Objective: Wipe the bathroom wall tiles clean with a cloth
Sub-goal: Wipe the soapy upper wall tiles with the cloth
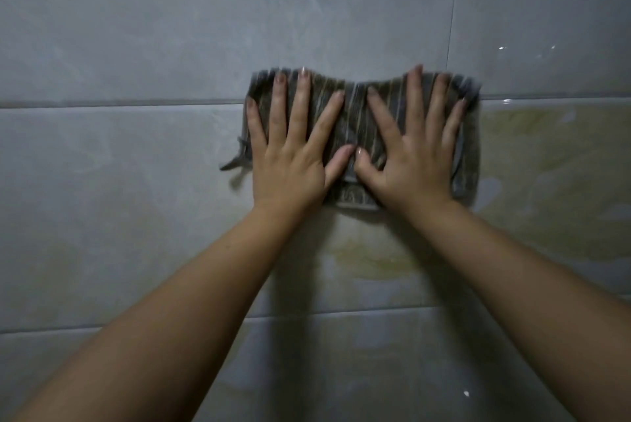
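Pinned striped cloth (pixel 355 107) flat against wall tiles (pixel 136 46), astride the grout line.
Noted left hand (pixel 290 155) splayed, fingers straight, clasping nothing, pressing the cloth's left half. Same for right hand (pixel 416 162) on the right half, likely to spread scrubbing pressure. Yellowish staining (pixel 546 148) rightward and below, probably unwiped.

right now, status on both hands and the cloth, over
Left hand and right hand flat, fingers spread, pressing the cloth to the wall tiles. Cloth spans a grout line. Yellowish stain right and below. Nothing blocking.
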Demonstrator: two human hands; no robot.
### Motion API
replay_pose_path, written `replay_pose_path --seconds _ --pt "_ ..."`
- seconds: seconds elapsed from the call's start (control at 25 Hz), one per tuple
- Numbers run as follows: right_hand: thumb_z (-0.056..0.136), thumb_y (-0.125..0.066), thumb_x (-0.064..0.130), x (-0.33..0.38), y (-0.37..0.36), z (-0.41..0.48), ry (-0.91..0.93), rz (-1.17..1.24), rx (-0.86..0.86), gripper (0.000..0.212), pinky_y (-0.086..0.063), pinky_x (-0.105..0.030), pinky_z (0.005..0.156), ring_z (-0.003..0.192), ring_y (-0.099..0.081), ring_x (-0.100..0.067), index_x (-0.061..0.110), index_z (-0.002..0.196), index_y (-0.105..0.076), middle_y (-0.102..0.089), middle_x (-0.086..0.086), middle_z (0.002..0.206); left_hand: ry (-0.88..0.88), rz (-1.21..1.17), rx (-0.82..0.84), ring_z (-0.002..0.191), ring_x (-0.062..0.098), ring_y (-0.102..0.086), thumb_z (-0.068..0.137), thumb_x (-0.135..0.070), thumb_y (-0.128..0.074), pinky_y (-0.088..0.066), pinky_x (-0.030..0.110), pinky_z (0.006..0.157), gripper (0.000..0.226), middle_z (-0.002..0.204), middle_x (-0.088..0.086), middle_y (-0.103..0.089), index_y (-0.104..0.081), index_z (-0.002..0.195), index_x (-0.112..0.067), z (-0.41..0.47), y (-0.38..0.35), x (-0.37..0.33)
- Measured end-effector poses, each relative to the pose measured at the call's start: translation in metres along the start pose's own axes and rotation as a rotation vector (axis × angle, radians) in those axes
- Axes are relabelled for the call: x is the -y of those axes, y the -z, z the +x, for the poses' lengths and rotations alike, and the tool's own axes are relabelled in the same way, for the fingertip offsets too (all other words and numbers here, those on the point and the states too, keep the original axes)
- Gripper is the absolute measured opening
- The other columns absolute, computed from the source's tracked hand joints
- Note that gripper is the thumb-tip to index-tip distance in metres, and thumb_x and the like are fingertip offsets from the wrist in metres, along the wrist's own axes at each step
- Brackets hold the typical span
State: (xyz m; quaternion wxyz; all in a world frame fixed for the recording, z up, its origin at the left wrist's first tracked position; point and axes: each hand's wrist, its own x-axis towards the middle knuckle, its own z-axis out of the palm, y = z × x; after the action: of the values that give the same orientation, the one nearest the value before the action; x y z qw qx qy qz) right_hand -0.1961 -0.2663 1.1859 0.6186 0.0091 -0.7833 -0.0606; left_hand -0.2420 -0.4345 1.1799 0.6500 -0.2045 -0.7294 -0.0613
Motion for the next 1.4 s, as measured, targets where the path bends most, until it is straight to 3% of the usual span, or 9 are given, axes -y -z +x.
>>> replay_pose_path --seconds 0.44,0.8,1.04,1.24,1.4 --pt "0.088 -0.045 0.042 0.044 -0.032 -0.095 -0.089 0.019 -0.015 0.069 -0.006 -0.068 0.112 0.142 -0.01 -0.05 0.021 0.15 -0.024 -0.016 -0.027 0.155 -0.082 -0.002 0.058 0.145 0.034 -0.025 0.096 -0.058 -0.042 -0.018 0.062 0.115 0.057 0.155 0.012 -0.03 -0.042 0.146 -0.031 -0.088 0.0 0.016" --pt "0.09 -0.035 0.045 0.154 -0.059 -0.125 0.025 0.046 -0.019 0.065 -0.005 -0.068 0.111 0.142 -0.011 -0.048 0.023 0.15 -0.022 -0.017 -0.023 0.154 -0.073 0.074 0.076 0.144 0.036 -0.025 0.094 -0.059 -0.044 -0.02 0.063 0.114 0.059 0.155 0.013 -0.029 -0.038 0.146 -0.032 -0.162 0.011 0.119" --pt "0.091 -0.034 0.044 0.231 -0.073 -0.136 0.052 0.044 -0.017 0.064 -0.005 -0.068 0.111 0.145 -0.002 -0.044 0.024 0.151 -0.021 -0.016 -0.021 0.154 -0.089 0.068 0.097 0.148 0.033 -0.016 0.093 -0.06 -0.044 -0.015 0.062 0.115 0.062 0.155 0.012 -0.026 -0.032 0.148 -0.033 -0.196 0.021 0.191" --pt "0.088 -0.043 0.044 0.304 -0.085 -0.132 0.075 0.067 -0.022 0.066 -0.001 -0.066 0.112 0.147 0.005 -0.038 0.024 0.149 -0.027 -0.017 -0.019 0.154 -0.081 0.097 0.11 0.15 0.031 -0.008 0.094 -0.059 -0.042 -0.016 0.064 0.114 0.065 0.156 0.013 -0.023 -0.027 0.151 -0.032 -0.218 0.031 0.261" --pt "0.086 -0.046 0.045 0.356 -0.09 -0.129 0.121 0.097 -0.019 0.069 -0.001 -0.065 0.112 0.147 0.006 -0.036 0.027 0.149 -0.026 -0.019 -0.016 0.154 -0.043 0.105 0.117 0.15 0.032 -0.003 0.096 -0.059 -0.037 -0.014 0.065 0.114 0.063 0.164 0.007 0.0 -0.022 0.151 -0.032 -0.24 0.039 0.309"
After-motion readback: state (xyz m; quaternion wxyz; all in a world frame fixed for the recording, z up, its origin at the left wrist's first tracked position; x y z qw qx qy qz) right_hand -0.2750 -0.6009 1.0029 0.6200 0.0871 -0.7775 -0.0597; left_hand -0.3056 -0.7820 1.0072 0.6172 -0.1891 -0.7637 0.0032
